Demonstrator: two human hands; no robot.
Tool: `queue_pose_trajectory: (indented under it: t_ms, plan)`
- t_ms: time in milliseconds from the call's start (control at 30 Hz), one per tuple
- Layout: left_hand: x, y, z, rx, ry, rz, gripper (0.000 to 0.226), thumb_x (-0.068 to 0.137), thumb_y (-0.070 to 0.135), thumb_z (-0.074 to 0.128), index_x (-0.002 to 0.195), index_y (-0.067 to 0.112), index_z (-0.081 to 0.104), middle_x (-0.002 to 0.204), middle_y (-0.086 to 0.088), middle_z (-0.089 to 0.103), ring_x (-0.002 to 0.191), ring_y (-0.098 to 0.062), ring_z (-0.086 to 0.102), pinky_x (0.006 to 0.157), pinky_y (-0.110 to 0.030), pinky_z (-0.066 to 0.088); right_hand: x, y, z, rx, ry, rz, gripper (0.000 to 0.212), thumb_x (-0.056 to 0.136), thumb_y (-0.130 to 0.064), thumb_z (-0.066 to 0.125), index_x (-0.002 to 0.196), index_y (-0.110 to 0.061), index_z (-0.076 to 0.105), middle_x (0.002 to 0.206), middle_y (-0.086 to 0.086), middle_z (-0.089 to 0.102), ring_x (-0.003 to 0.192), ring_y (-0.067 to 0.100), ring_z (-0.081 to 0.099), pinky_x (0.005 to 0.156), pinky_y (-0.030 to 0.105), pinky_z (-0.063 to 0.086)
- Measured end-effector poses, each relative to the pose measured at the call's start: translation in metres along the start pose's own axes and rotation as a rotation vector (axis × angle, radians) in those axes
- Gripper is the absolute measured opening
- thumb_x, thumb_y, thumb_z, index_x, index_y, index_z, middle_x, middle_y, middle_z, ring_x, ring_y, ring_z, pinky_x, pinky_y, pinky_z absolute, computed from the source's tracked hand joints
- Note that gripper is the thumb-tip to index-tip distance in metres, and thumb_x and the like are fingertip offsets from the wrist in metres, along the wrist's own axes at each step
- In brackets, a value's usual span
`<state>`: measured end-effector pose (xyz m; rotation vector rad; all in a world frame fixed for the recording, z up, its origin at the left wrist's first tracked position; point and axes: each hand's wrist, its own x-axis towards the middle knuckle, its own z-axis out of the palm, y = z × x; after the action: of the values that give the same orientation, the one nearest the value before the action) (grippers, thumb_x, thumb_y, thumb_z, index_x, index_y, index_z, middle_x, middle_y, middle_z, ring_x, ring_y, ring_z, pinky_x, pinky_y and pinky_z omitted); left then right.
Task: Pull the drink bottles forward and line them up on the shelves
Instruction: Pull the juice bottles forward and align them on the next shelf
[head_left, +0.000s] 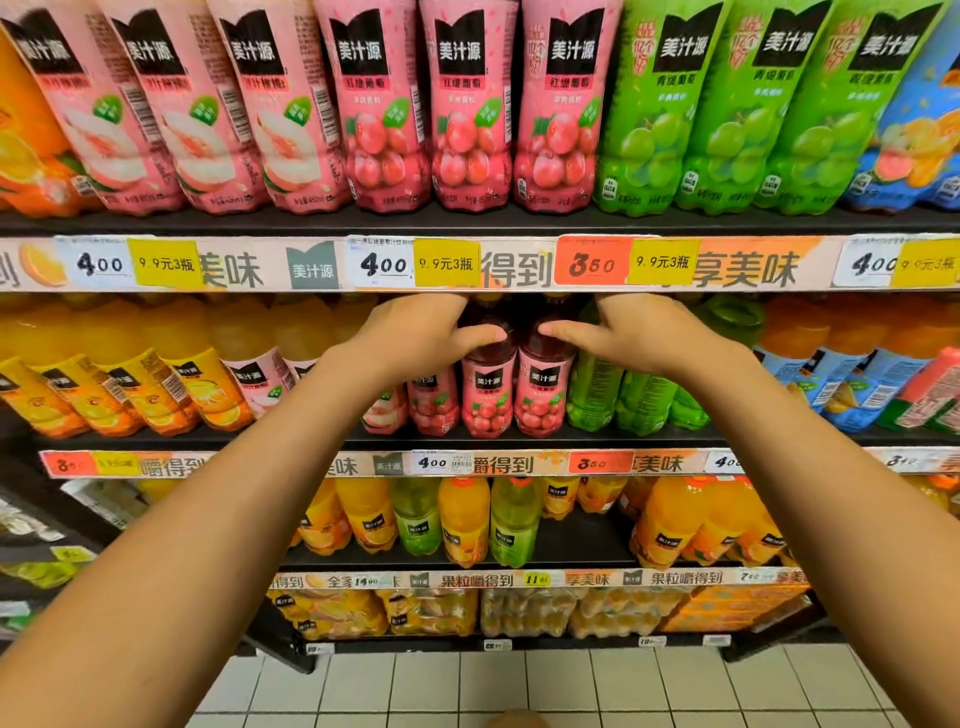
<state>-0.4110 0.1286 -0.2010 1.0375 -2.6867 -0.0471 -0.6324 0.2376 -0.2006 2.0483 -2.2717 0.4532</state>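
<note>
Left hand (415, 338) gripping one red grape bottle (487, 384), right hand (644, 340) gripping its neighbour (541, 384), green bottles (623, 400) beside, fingers curled behind necks.

bottle labels (460, 49): 美汁源 | white price tag (382, 264): 400 | yellow tag (445, 264): 9.9元3瓶 | orange tag (591, 264): 350

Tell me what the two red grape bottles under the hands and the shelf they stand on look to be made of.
Red grape bottles: likely clear plastic, since dark drink shows above glossy printed sleeve labels. Shelf: dark and matte, perhaps painted metal, though the picture cannot settle that.
</note>
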Motion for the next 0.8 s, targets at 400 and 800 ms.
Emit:
queue_pose_trajectory:
  t_ms: [400,800]
  plan:
    - [-0.009,0.005,0.005,0.072,0.139,0.070,0.049,0.092,0.063,0.042,0.101,0.016,0.054,0.096,-0.004,0.063,0.083,-0.027,0.061,0.061,-0.035,0.047,-0.015,0.001,-0.006,-0.070,0.040,-0.062,0.068,0.091,-0.072,0.035,0.131,-0.018,0.045,0.126,0.014,0.061,0.106,0.036,0.060,0.080,0.039,0.052]
    - [-0.007,0.054,0.023,0.129,0.399,0.356,0.040,0.093,0.047,0.055,0.091,0.007,0.057,0.072,-0.014,0.061,0.066,-0.037,0.061,0.049,-0.034,0.037,-0.078,0.065,-0.022,-0.264,0.255,0.037,0.038,0.100,-0.047,0.036,0.099,-0.013,0.052,0.093,0.018,0.061,0.093,0.039,0.056,0.075,0.044,0.037]
